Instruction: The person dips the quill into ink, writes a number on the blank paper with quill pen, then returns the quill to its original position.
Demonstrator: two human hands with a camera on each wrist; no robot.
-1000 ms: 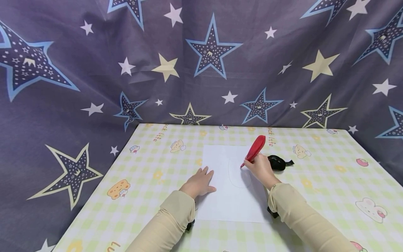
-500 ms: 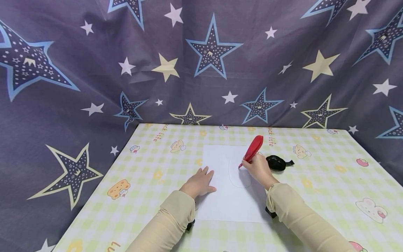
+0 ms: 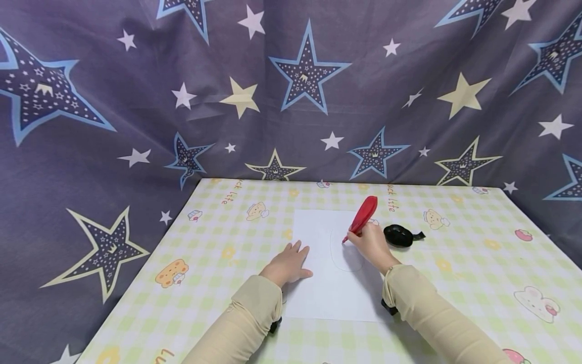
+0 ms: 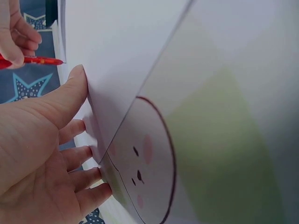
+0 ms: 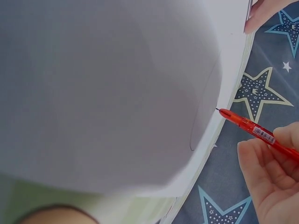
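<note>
Red from feather-shaped top to tip, a pen (image 3: 366, 213) leans in the grasp of a person's right hand (image 3: 372, 246) in the head view. It stands over a sheet of white paper (image 3: 332, 298), which lies on the tabletop (image 3: 482, 283) between the left and right edges, near the far edge. A thin U-shaped line (image 3: 347, 271), open toward the far edge, curves across the sheet; the pen's tip is inside it. The left hand (image 3: 285, 265) rests with fingers spread on the side of the sheet facing the tabletop's left edge, gripping nothing. Both arms wear cream sleeves (image 3: 247, 313). Just beyond the right hand, toward the tabletop's right edge, sits a black rounded object (image 3: 399, 236) with a short tail. Green-and-white checks and cartoon prints cover the tabletop; a dark curtain (image 3: 291, 131) patterned with stars hangs behind.

Seen from the left wrist, the left thumb touches the paper while the fingers reach past its edge, beside a printed cartoon face (image 4: 145, 163). The right hand and pen appear at upper left.

From the right wrist, thumb and fingers pinch the barrel around a barcode label (image 5: 263, 134). The tip is at the paper's surface, near the curved line.
</note>
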